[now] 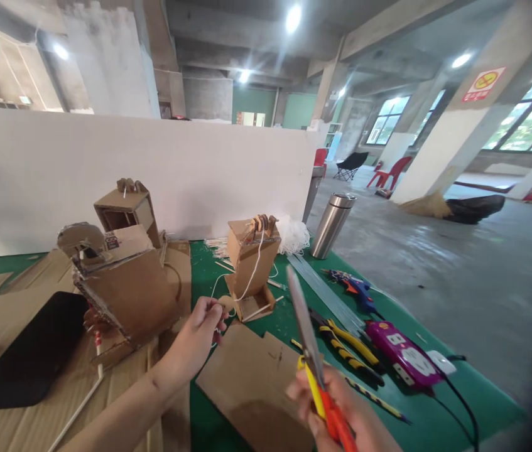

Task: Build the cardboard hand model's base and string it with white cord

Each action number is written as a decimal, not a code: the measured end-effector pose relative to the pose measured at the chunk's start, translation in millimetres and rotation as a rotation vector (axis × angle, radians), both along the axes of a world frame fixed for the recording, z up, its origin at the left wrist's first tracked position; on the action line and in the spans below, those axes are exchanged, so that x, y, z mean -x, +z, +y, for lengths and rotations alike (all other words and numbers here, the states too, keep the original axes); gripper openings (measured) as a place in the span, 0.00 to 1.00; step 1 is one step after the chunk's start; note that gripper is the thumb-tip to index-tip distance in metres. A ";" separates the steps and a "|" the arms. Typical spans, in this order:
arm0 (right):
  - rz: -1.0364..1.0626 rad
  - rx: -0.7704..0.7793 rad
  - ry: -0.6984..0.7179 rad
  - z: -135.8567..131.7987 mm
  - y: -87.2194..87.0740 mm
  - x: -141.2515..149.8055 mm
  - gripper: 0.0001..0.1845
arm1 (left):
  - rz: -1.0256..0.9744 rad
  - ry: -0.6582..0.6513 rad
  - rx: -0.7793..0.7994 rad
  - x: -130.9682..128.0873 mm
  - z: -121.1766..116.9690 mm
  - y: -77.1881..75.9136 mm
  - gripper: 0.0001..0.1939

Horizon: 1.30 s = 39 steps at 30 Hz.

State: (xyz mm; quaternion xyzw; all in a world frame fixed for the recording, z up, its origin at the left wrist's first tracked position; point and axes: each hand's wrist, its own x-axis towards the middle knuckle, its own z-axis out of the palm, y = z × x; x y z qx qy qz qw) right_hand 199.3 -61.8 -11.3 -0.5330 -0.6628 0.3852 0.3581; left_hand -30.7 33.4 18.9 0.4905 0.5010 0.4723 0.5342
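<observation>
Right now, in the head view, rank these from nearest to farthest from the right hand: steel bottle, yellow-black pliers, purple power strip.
1. Yellow-black pliers, just beyond the right hand
2. Purple power strip, farther right
3. Steel bottle, at the back

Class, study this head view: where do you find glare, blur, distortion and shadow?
Head view: glare flares around the ceiling light; the far-right window looks washed out; the scissors and right hand look soft; the pillar leans, apparently from lens distortion; a shadow darkens the flat cardboard.
</observation>
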 end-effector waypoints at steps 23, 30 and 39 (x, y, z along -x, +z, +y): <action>0.500 0.103 0.256 61.8 6.2 95.1 0.31 | -0.103 0.147 -0.307 -14.4 -15.0 47.5 0.11; 0.417 0.040 0.302 62.6 20.3 81.1 0.28 | -0.094 0.122 -0.261 -12.1 -21.7 49.3 0.19; 0.384 0.061 0.264 55.7 25.5 85.8 0.34 | -0.114 0.169 -0.300 -10.9 -18.4 51.0 0.12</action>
